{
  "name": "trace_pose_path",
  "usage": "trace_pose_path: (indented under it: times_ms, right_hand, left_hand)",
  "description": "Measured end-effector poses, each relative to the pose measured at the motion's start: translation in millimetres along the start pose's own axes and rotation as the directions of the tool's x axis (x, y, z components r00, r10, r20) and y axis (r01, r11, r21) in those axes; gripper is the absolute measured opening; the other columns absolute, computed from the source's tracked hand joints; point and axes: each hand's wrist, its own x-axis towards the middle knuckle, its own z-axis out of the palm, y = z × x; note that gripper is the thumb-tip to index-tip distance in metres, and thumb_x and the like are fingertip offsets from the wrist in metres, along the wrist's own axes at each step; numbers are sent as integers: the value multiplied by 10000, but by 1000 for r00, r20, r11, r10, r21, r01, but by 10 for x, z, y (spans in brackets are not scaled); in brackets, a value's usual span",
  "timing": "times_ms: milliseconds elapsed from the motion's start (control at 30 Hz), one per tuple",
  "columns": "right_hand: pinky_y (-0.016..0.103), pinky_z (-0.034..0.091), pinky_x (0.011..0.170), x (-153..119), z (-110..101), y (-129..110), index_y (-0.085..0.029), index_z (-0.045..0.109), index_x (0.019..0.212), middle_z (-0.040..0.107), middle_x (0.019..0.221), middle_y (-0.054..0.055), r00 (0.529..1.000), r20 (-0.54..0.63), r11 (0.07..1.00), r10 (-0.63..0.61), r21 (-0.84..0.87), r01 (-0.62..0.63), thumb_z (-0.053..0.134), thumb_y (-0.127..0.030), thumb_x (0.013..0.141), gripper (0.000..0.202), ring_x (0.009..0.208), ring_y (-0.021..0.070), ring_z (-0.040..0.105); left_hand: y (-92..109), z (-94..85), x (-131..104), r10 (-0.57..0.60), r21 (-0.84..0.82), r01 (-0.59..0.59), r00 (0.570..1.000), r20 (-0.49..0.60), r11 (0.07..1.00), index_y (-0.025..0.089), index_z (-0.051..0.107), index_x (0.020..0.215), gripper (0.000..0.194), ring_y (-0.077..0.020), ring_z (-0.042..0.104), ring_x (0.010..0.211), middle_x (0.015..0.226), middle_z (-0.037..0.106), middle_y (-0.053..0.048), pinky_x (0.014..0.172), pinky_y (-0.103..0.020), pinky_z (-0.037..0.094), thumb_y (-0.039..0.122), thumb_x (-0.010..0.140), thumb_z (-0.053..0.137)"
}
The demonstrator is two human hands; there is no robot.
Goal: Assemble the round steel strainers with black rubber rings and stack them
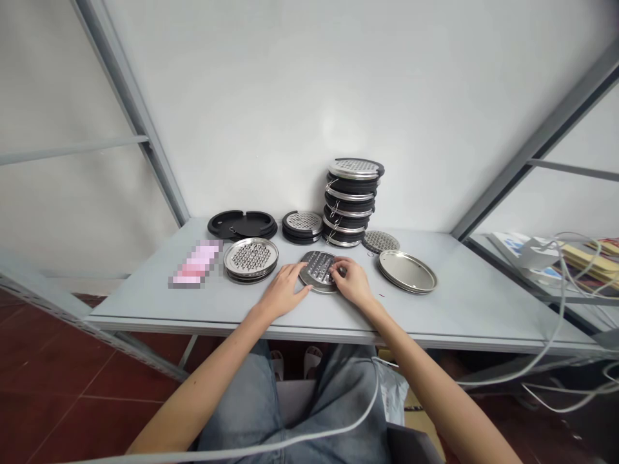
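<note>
Flat on the table in front of me lies a round metal grater disc (319, 265) with raised teeth. My left hand (284, 291) rests at its left edge, fingers stretched out and thumb apart. Over the disc's right side, my right hand (352, 280) is bent with thumb and fingertips close together; whatever is between them is hidden. To the left is a small stack of grater discs (251, 256) with shiny rims. On the right sit stacked plain round metal lids (407, 270). A perforated disc (381, 241) lies flat behind them.
A tall stack of black-and-silver round graters (349, 209) with wire clips stands against the wall. Beside it are a shorter stack (302, 225) and black plastic rings (242, 225). Metal frame posts (135, 109) flank the table (459, 303). A white cable (556, 328) hangs at right.
</note>
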Motion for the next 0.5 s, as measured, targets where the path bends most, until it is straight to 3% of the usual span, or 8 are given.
trace_pose_path:
  times_ms: [133, 300, 500]
  right_hand:
    - [361, 451, 946, -35, 45, 30, -173, 701, 752, 673, 1143, 107, 999, 31, 1000, 28, 6, -28, 572, -199, 803, 141, 1005, 231, 639]
    - [433, 359, 1056, -30, 69, 110, -165, 718, 717, 631, 1187, 137, 1000, -18, 998, -12, -59, 11, 613, -215, 776, 130, 1185, 286, 521]
    - [459, 365, 1040, -32, 90, 169, -165, 717, 764, 610, 1160, 136, 996, -55, 993, -71, -94, 66, 584, -218, 792, 146, 1151, 286, 511]
  left_hand:
    - [-10, 17, -2, 18, 44, -18, 1000, -1, 999, 183, 521, 1254, 411, -250, 520, 1170, 1195, 591, -106, 1027, -409, 436, 293, 867, 606]
    - [-29, 41, 1, 27, 103, -25, 999, -19, 994, 182, 646, 1086, 252, -253, 522, 1163, 1182, 605, -102, 1032, -420, 434, 298, 866, 604]
    - [-18, 33, 1, 34, 101, -33, 999, -11, 994, 202, 681, 1079, 235, -248, 526, 1161, 1185, 616, -96, 1028, -428, 441, 264, 872, 590]
